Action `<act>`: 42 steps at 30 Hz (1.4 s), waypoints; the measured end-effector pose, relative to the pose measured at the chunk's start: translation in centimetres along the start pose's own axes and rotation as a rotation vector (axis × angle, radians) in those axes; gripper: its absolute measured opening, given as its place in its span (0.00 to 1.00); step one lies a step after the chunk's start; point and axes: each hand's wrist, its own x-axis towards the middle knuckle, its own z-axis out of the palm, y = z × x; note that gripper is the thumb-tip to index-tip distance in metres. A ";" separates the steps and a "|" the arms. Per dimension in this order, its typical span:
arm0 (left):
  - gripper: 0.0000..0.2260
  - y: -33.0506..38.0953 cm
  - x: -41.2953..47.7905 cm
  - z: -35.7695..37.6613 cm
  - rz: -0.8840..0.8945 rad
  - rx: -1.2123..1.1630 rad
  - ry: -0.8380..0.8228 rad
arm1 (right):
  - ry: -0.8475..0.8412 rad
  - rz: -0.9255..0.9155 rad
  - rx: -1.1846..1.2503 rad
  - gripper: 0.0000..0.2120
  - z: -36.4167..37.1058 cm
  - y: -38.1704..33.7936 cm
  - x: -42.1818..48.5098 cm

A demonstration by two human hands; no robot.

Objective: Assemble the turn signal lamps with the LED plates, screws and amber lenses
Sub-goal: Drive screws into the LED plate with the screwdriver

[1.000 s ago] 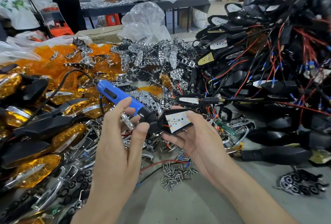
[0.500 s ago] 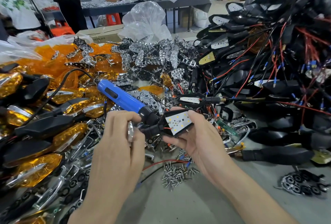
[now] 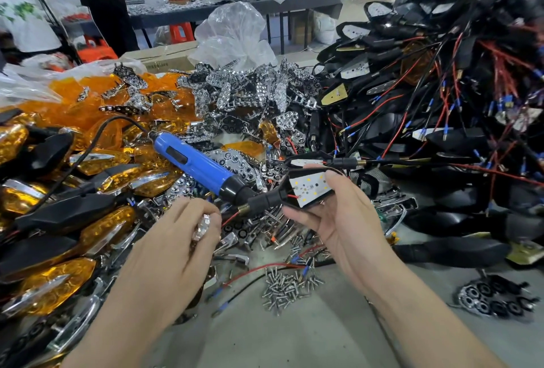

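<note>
Finished lamps: amber-fronted, heaped at your far left.
Left hand: your fingers are curled around a small chrome plate.
Screwdriver: blue, lying on the parts pile just above your left hand.
Screws: loose heap on the table between your wrists.
Right hand: closed on a black lamp shell, white LED board facing up.
Wired shells: piled at your right.

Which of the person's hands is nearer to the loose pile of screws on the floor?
The right. The right hand, holding the lamp housing, is above the screw pile and a little right of it; the left hand, closed on a chrome plate, is further off to its left.
</note>
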 end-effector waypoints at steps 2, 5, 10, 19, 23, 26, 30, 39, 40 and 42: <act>0.13 -0.2 0.1 0.0 0.032 -0.044 -0.036 | 0.010 0.004 0.008 0.14 -0.1 -0.1 0.1; 0.09 -0.2 0.1 0.2 0.071 -0.051 -0.048 | 0.012 0.013 0.010 0.14 -0.2 -0.1 0.2; 0.06 -0.2 0.2 0.6 0.099 -0.018 -0.017 | 0.021 0.034 0.027 0.13 -0.1 -0.1 0.3; 0.07 0.0 0.3 0.6 0.114 -0.006 0.006 | -0.009 0.048 0.028 0.14 -0.1 -0.2 0.0; 0.07 0.2 0.4 0.6 0.115 0.004 0.010 | -0.012 0.056 0.044 0.14 0.0 -0.2 0.0; 0.08 0.1 0.4 0.7 0.105 -0.001 0.009 | -0.013 0.060 0.056 0.14 -0.1 -0.2 0.1; 0.09 -0.1 0.4 0.7 0.093 0.016 0.005 | -0.034 0.052 0.041 0.15 -0.1 0.0 0.1; 0.14 0.1 0.2 0.4 -0.020 -0.073 0.278 | -0.028 0.023 0.019 0.15 -0.2 0.3 0.0; 0.15 0.3 0.1 0.2 -0.040 -0.147 0.346 | -0.028 0.022 0.009 0.15 -0.2 0.4 0.0; 0.16 1.1 0.0 0.1 -0.077 -0.316 0.419 | -0.030 0.023 -0.017 0.16 -0.3 0.8 -0.1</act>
